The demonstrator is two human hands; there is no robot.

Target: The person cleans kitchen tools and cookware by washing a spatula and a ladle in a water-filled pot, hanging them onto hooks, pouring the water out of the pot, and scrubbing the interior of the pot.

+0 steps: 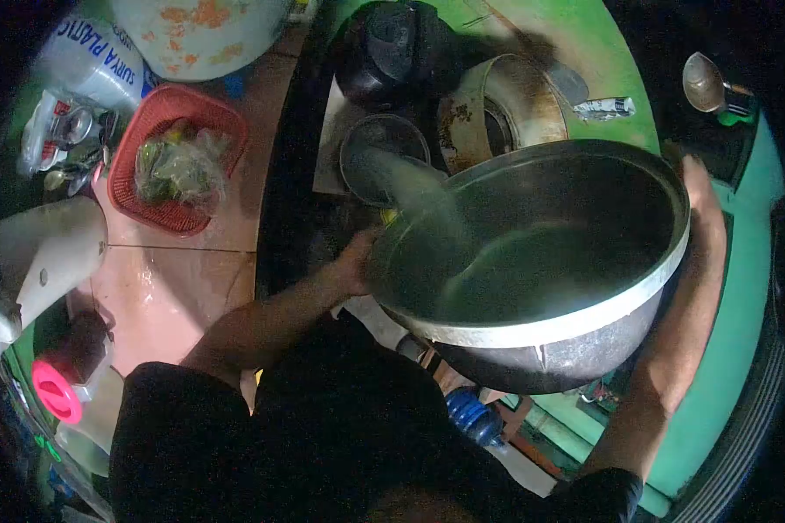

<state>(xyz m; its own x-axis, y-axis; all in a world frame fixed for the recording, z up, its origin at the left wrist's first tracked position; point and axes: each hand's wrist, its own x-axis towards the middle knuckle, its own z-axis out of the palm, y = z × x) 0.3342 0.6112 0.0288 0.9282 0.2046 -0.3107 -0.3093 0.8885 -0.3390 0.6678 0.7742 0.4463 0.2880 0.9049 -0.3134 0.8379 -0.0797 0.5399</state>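
Observation:
A large, deep metal pot (532,334) with a pale rim band and a dark, sooty underside is held up in front of my body, its mouth tilted. My left hand (355,261) grips its left edge, with the fingers partly hidden behind the rim. On the far right side, my right hand (698,187) is closed around the edge, its fingers mostly hidden. The pot's inside is dark with a curved lighter line; I cannot tell whether liquid is in it. Just behind the left edge stands a smaller dark round container (384,144), with a hazy pale streak between them.
A rusty, pale round metal stove body (475,131) and a black pot (392,52) stand behind the large pot. On the pink tiled counter (174,288) at left is a red basket (131,187) holding plastic-bagged food. A blue water bottle (475,417) lies below.

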